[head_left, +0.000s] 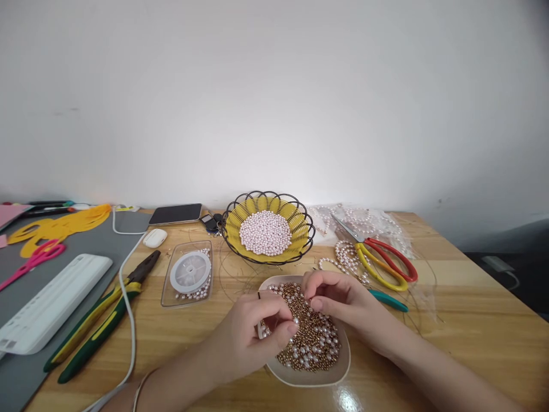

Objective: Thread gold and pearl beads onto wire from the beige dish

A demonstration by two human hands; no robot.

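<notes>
My left hand (257, 329) and my right hand (338, 297) hover close together over a beige dish (334, 375) filled with gold and pearl beads (313, 340). Both hands have their fingertips pinched; what they pinch is too small to make out. A thin wire loop (227, 274) curves across the wooden table just behind the dish. Behind that, a black wire basket with a yellow liner (300, 220) holds a heap of pale pink pearls (265, 232).
A clear tray with a spool (189, 273), green-yellow pliers (100, 315), a white cable (131, 332) and a white box (51, 300) lie at left. Red-yellow scissors (381, 260), pearl strands (347, 257), a teal tool (388, 300) sit at right. A phone (175, 213) lies at the back.
</notes>
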